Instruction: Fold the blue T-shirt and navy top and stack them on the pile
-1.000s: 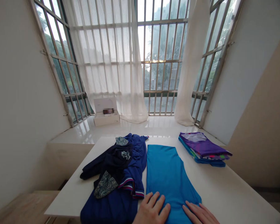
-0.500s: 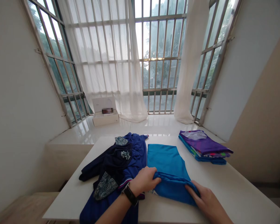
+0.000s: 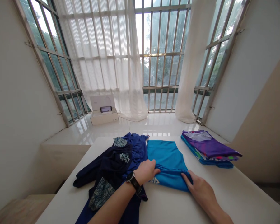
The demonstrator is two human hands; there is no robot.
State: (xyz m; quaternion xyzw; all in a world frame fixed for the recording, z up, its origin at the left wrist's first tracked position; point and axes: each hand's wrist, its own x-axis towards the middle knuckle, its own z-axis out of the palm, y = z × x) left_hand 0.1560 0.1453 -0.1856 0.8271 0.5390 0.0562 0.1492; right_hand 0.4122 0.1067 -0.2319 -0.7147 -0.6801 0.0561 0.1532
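Observation:
A bright blue garment, it looks like a shirt (image 3: 165,151), lies partly folded on the white table (image 3: 163,207). Across its middle runs a gathered fold, and a white print shows near its lower left edge. My left hand (image 3: 146,171), with a dark watch on the wrist, pinches the left end of that fold. At the right end, my right hand (image 3: 199,187) grips the cloth between thumb and fingers. Left of the shirt, partly under my left forearm, lie rumpled dark navy clothes (image 3: 109,169) with patterned patches, over a royal blue garment (image 3: 138,147).
To the right is a stack of folded clothes (image 3: 210,146), purple on top and blue below. An opened white box (image 3: 104,117) rests on the glossy window ledge (image 3: 140,127) behind the table. Beyond are sheer curtains (image 3: 102,62) and barred windows.
Both hands have moved away from me with the gathered fold, drawing the shirt's near edge farther up the table. More of the white print now shows. The view has shifted slightly.

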